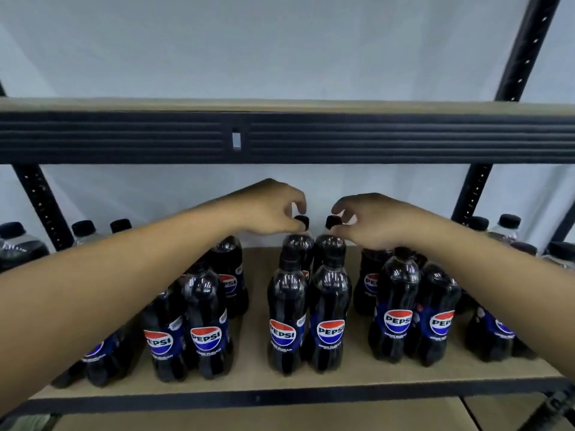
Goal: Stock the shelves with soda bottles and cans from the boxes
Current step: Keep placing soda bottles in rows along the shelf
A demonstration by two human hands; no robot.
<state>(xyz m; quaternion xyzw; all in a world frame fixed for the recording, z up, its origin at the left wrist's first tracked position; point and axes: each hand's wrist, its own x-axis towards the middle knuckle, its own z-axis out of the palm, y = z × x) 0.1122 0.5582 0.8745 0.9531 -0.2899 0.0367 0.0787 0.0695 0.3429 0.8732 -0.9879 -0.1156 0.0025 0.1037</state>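
Currently, both hands reach toward the back edge of the shelf, near its middle. The left hand pinches the cap of the left bottle; the right hand pinches the cap of the right bottle. Both bottles stand upright, side by side, behind a front pair. Setting down seems in hand. The next move calls for letting go and lifting clear of the front caps.

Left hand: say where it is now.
Head view, centre: the left hand pinches the cap of a rear Pepsi bottle, beside the right hand pinching the neighbouring bottle.
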